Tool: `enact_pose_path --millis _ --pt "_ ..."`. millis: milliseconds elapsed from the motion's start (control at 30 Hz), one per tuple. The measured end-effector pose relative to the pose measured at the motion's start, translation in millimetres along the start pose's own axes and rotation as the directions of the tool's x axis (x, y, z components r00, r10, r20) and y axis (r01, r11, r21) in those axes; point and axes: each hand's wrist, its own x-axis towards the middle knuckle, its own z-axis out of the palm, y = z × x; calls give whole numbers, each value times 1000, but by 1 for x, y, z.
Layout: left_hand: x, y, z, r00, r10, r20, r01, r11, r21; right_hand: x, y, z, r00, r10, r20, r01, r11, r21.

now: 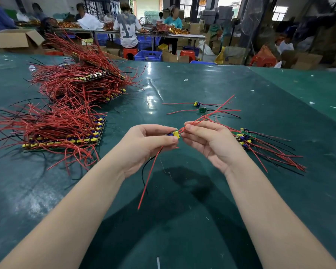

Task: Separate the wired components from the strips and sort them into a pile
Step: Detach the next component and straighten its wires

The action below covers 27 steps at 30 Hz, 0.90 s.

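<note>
My left hand (144, 144) pinches a small wired component (174, 133) with yellow and blue parts; its red and black wires hang down toward me. My right hand (208, 140) pinches the piece right beside it, with several red wires (217, 111) fanning up and to the right from its fingers. Both hands hover over the green table (182, 200). A small pile of separated components (244, 137) lies just right of my right hand. Two single components (199, 106) lie farther back. Stacked strips with red wires (66, 136) sit at the left.
A taller heap of wired strips (81, 80) stands at the back left. Beyond the table's far edge are blue crates (147, 55), cardboard boxes (16, 38), orange stools and several people working at other tables.
</note>
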Motion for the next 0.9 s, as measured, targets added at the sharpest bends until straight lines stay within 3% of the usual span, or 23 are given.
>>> enact_pose_path --millis 133,333,467,633,800,900 --pt "0 -1 1 998 38 -47 -32 992 124 -1 3 1 999 31 -37 -32 999 -19" --pt "2 -2 -1 997 28 -78 -15 987 157 0 1 2 995 81 -54 -79 996 41" --pt "3 -2 -4 996 -2 -90 14 991 130 1 -2 1 994 42 -97 -31 993 114" --pt "3 -3 -3 995 -7 -100 21 990 143 0 0 2 982 -82 -168 88 996 30" --pt "4 -2 -5 993 -22 -112 37 991 130 0 -3 0 982 135 -130 -94 956 276" --pt "5 -3 -6 993 -32 -114 48 990 134 1 -2 -3 981 167 -98 -137 955 262"
